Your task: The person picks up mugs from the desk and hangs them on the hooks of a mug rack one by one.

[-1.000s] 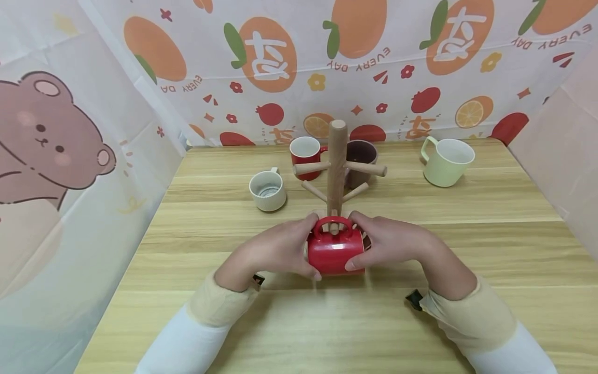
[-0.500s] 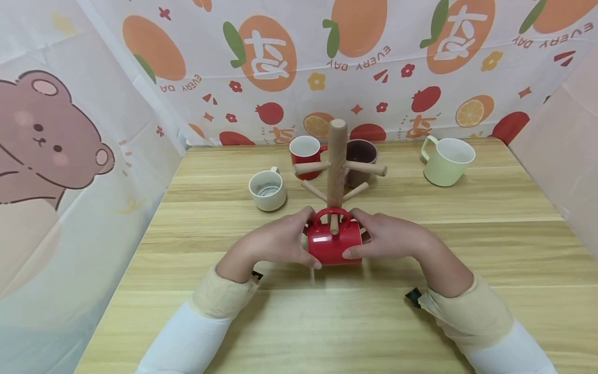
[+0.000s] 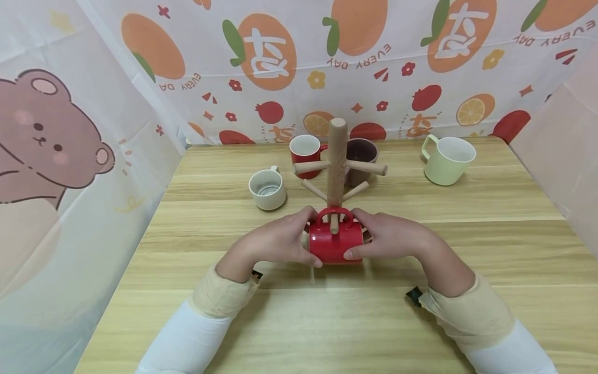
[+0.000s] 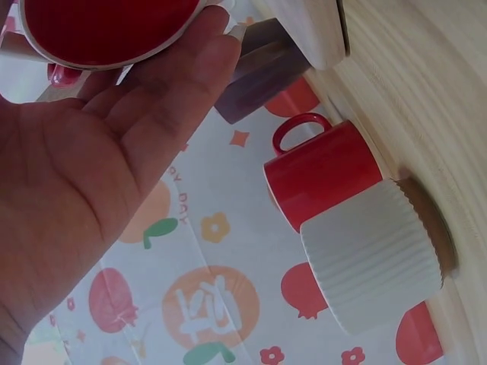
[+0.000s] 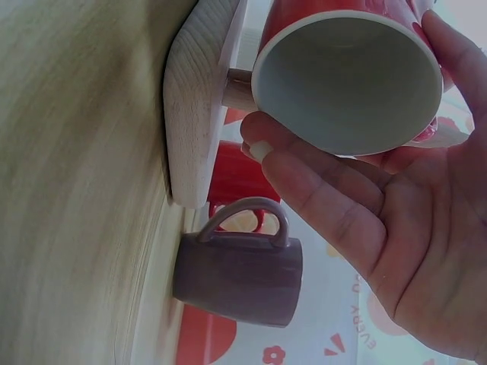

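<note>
A red mug point(image 3: 335, 244) lies on its side in the air at the front of a wooden mug tree point(image 3: 337, 161), its handle upward. A lower front peg point(image 3: 334, 224) of the tree passes through the handle loop, tip toward me. My left hand point(image 3: 282, 241) grips the mug at its base end, thumb on the near side. At the mouth end my right hand point(image 3: 390, 236) holds it likewise, thumb in front and fingers behind. The left wrist view shows the mug's red base point(image 4: 106, 26); the right wrist view looks into its pale inside point(image 5: 350, 84).
Behind the tree stand another red mug point(image 3: 306, 150) and a dark purple mug point(image 3: 362, 156), both partly hidden by the tree. A ribbed white mug point(image 3: 268, 191) is to the left, a pale green mug point(image 3: 446, 163) at the back right. A printed curtain point(image 3: 196, 47) hangs behind the table.
Both hands have brought the red mug a little away from me and up, so its handle now sits farther back along the peg. Over the last half second they barely moved.
</note>
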`<control>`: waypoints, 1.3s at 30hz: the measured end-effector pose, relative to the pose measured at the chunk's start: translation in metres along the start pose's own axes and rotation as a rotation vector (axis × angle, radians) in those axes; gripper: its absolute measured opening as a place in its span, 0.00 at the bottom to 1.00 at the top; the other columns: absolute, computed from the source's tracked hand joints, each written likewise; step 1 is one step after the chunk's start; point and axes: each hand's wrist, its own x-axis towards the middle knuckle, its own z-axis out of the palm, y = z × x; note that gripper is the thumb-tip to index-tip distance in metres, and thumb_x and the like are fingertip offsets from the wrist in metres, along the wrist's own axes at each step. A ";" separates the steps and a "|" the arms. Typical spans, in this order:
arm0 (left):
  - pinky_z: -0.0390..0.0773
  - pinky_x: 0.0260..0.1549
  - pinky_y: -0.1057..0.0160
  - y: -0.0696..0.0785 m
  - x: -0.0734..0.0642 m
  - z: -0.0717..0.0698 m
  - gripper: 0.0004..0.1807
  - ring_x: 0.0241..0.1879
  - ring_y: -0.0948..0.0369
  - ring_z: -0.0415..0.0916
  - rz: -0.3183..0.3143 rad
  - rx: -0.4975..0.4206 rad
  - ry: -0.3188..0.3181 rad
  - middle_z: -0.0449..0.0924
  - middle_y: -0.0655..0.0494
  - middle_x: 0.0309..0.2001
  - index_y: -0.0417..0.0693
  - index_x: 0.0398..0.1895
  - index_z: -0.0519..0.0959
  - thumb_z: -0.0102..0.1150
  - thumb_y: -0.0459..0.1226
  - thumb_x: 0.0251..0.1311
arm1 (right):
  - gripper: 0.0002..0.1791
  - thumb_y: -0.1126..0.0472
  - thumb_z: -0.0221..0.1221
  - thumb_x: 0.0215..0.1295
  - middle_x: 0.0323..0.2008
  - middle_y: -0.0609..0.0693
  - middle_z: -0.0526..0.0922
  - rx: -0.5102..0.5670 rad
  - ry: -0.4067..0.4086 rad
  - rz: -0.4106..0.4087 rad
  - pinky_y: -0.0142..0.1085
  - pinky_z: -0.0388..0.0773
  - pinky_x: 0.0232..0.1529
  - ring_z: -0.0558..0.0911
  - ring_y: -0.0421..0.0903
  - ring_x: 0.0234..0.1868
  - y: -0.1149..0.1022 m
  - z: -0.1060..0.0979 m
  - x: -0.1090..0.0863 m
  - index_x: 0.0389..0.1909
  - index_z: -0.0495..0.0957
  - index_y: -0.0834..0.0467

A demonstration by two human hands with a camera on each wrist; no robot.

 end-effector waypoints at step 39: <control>0.77 0.56 0.53 -0.001 0.001 0.000 0.43 0.57 0.62 0.73 0.041 -0.074 -0.008 0.74 0.59 0.56 0.48 0.66 0.63 0.74 0.51 0.50 | 0.43 0.33 0.66 0.52 0.47 0.41 0.82 -0.010 0.020 -0.026 0.39 0.80 0.47 0.80 0.42 0.48 -0.001 -0.001 -0.002 0.66 0.63 0.44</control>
